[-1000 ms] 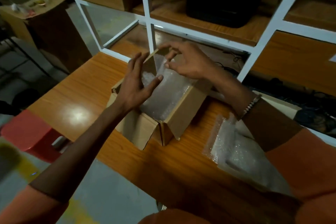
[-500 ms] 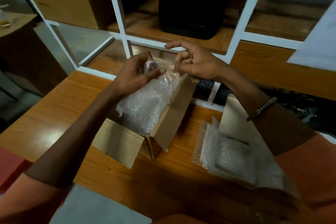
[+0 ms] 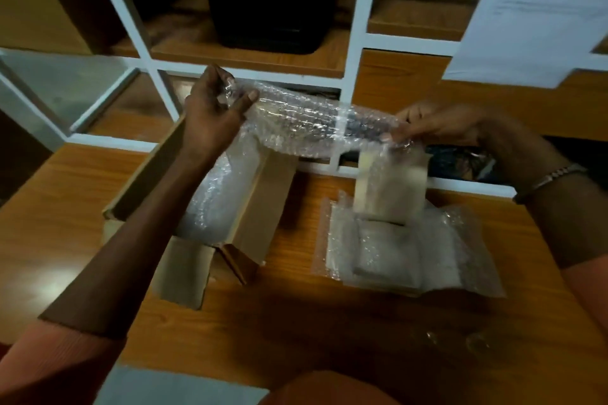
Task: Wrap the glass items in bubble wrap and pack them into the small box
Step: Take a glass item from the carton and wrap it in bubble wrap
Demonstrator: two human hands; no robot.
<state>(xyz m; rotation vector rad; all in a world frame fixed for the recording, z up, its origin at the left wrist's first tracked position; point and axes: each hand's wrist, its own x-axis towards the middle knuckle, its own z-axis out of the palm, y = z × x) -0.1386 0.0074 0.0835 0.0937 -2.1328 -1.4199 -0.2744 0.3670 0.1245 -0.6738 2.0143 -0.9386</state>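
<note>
I hold a sheet of bubble wrap (image 3: 306, 122) stretched in the air between both hands, above the far side of the small cardboard box (image 3: 260, 207). My left hand (image 3: 214, 108) grips its left end and my right hand (image 3: 437, 123) pinches its right end. The box stands open on the wooden table (image 3: 65, 223), its flaps spread, with more bubble wrap (image 3: 214, 204) lining the inside. A stack of bubble wrap pieces (image 3: 394, 250) lies on the table right of the box. Two clear glass items (image 3: 473, 342) show faintly near the front right, blurred.
A white-framed shelf (image 3: 355, 43) rises right behind the table, holding a black device (image 3: 269, 0). A white paper (image 3: 539, 6) hangs at the upper right. Grey floor shows past the table's left and front edges.
Both hands lifted a sheet of bubble wrap out of the box and pulled it apart; my right hand moved to the right. The view shifted rightward.
</note>
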